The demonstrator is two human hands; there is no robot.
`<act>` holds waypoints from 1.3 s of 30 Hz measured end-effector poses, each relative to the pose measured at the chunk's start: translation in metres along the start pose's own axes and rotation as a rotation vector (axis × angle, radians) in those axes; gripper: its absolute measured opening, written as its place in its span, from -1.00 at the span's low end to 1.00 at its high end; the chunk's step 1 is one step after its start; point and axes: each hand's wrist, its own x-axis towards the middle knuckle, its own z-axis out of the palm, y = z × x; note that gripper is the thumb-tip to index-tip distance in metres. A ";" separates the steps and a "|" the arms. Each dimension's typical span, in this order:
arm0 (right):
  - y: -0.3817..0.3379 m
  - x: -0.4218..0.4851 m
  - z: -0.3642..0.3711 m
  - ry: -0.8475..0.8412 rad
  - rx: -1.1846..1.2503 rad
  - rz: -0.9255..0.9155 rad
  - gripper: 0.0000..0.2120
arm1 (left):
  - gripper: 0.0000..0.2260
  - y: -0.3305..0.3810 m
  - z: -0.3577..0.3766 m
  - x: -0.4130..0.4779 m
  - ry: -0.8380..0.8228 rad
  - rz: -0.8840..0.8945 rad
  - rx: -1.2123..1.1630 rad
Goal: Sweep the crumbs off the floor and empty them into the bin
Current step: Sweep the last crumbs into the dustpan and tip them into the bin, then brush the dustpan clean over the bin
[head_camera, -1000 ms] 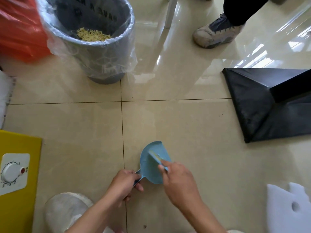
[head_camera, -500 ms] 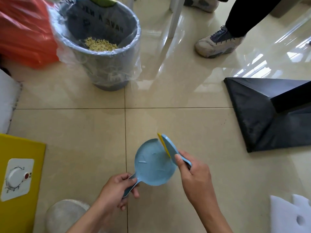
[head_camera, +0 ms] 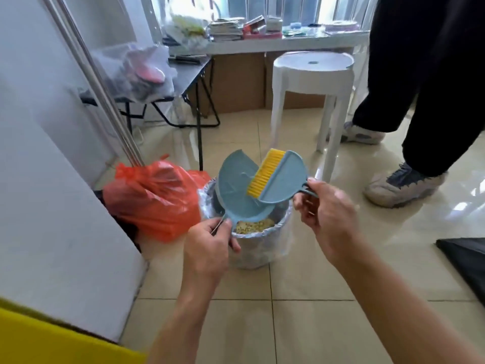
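While I held the blue dustpan (head_camera: 236, 187) tipped steeply over the bin (head_camera: 259, 232), my left hand (head_camera: 210, 243) was closed around its thin handle, just above the bin's near-left rim. My right hand (head_camera: 325, 214) gripped the handle of the small blue brush (head_camera: 278, 179), whose yellow bristles (head_camera: 263, 174) lay against the inner face of the dustpan. The bin, lined with a clear plastic bag, stood on the tiled floor (head_camera: 301, 324), and a heap of pale yellow crumbs (head_camera: 254, 224) showed inside it under the pan's lower edge. I could not tell whether any crumbs remained on the pan. An orange plastic bag (head_camera: 154, 198) sat touching the bin's left side. Beyond the bin stood a white plastic stool (head_camera: 312, 72), and at the floor's right side another person's dark trousers (head_camera: 430, 74) and pale sneaker (head_camera: 401, 185) were in view.
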 end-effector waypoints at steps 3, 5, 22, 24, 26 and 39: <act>0.015 0.028 0.014 0.069 -0.141 0.107 -0.77 | -0.84 0.000 0.007 0.026 0.177 0.426 0.742; 0.030 0.035 0.016 0.118 -0.232 0.163 -0.75 | -0.85 -0.006 0.011 0.031 0.166 0.544 0.970; 0.048 -0.005 0.056 -0.110 -0.614 -0.318 -0.69 | -0.77 -0.029 0.023 0.025 0.073 -0.153 0.133; 0.061 -0.014 0.060 -0.157 -0.772 -0.300 -0.64 | -0.76 -0.022 0.024 0.023 0.019 -0.283 -0.025; 0.069 -0.023 0.061 -0.157 -0.831 -0.314 -0.61 | -0.76 -0.016 0.020 0.022 -0.014 -0.366 -0.153; 0.077 -0.033 0.036 -0.051 -0.896 -0.421 -0.84 | -0.81 -0.012 0.008 0.012 -0.042 -0.476 -0.401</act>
